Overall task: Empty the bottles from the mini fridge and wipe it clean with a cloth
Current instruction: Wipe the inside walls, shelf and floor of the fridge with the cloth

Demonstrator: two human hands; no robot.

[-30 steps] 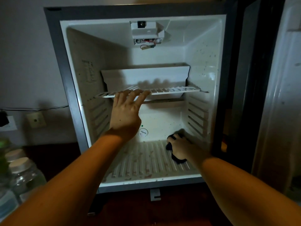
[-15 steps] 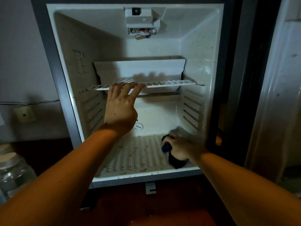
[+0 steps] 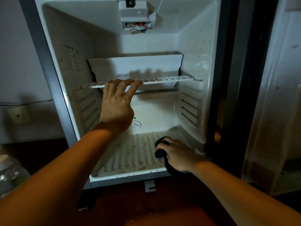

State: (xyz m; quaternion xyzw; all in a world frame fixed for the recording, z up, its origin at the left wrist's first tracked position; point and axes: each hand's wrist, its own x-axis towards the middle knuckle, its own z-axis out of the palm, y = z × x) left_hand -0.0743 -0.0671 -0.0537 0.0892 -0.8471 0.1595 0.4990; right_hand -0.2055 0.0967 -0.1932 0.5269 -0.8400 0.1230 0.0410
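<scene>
The white mini fridge (image 3: pixel 193 51) stands open with no bottles inside. Its ribbed floor (image 3: pixel 130 159) is stained with reddish marks. My left hand (image 3: pixel 116 105) reaches up, and its fingertips curl over the front edge of the white wire shelf (image 3: pixel 169 79). My right hand (image 3: pixel 176 154) grips a dark cloth (image 3: pixel 159 152) and presses it on the floor at the right front corner. Part of the cloth hangs below my palm.
The open fridge door (image 3: pixel 276 95) stands at the right. A clear bottle with a pale cap (image 3: pixel 8 170) sits at the far left edge. A wall socket (image 3: pixel 18 115) and a cable are on the left wall. Dark red floor lies in front.
My head has moved closer and lower to the fridge. The right hand has slid the cloth a little toward the front edge. The left hand stays on the shelf.
</scene>
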